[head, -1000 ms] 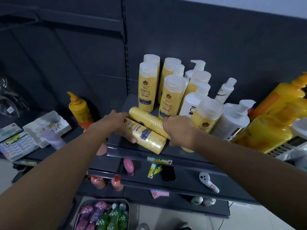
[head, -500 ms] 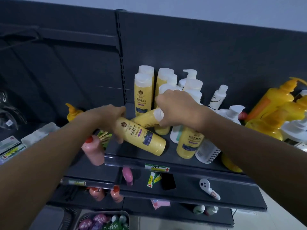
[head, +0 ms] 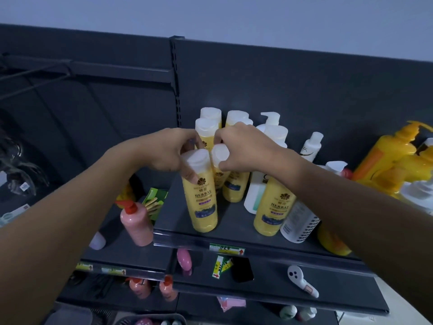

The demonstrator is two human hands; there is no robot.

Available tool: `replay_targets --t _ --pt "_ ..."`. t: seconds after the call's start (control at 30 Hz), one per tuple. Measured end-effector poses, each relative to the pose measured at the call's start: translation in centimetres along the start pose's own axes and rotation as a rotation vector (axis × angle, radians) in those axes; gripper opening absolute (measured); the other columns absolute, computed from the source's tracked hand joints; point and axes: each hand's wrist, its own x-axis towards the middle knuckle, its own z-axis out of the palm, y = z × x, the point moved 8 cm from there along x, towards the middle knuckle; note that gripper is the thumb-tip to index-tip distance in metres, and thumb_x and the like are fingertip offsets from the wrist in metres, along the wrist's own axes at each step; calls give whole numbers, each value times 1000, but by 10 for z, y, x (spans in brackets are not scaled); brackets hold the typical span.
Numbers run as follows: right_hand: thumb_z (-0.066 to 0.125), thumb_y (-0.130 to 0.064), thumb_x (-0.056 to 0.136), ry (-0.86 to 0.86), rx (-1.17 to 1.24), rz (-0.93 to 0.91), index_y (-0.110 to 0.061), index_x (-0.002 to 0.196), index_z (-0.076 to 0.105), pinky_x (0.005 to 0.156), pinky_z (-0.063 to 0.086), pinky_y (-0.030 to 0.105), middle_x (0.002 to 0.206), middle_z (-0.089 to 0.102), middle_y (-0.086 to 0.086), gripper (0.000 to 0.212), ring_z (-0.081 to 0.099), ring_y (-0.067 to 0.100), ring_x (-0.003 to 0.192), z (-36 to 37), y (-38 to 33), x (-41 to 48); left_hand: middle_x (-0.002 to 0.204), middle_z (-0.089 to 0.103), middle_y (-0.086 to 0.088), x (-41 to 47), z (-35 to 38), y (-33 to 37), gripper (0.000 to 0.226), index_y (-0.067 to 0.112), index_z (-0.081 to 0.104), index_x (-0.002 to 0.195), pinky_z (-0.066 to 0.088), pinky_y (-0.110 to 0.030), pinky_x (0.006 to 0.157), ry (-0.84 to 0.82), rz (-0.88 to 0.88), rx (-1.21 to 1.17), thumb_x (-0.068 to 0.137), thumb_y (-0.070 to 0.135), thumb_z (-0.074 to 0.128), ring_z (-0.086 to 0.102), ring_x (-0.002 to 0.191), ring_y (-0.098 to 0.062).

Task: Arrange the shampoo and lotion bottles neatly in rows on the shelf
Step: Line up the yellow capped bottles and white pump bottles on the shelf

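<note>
Item: front herbal bottle, upright near shelf front edge; left grip curled round its cap. Second bottle just behind; right grip pinching its cap. You: seat bases flat, labels forward, line up with rear bottles, release singly.

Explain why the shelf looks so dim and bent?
Head view: weak bluish light, no glare; wide lens bows the shelf edge; the label on the front yellow bottle is sharp; left hand gripping it and right hand gripping the second yellow bottle look slightly soft.
</note>
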Motion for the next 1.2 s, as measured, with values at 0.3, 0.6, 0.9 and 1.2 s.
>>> replay_targets --t 0.3,0.6,0.9,1.2 --pt "64 -32 91 -3 17 -45 -10 115 70 78 56 41 103 72 9 33 65 28 101 2 -11 32 115 70 16 -10 1 -2 69 36 61 120 55 -31 94 60 40 -94 61 32 98 64 109 -5" --pt "64 -38 95 -12 99 -38 -19 139 60 79 40 28 131 66 6 49 58 25 121 10 -2 47 115 71 17 -15 12 -4 63 37 61 116 54 -35 98 79 38 -157 65 32 96 66 108 -5" --pt "74 -37 87 99 190 -17 -24 119 71 87 57 36 108 70 -6 35 67 13 97 -38 36 20 116 64 11 -10 11 7 71 34 50 124 55 -40 92 16 -32 55 68 40 93 63 105 -15" --pt "69 -67 81 -283 97 177 -29 105 69 85 58 34 92 70 -17 44 67 4 90 -39 104 -76 109 65 21 7 -11 64 66 37 59 122 56 -35 91 64 46 109 66 51 91 63 103 -2"
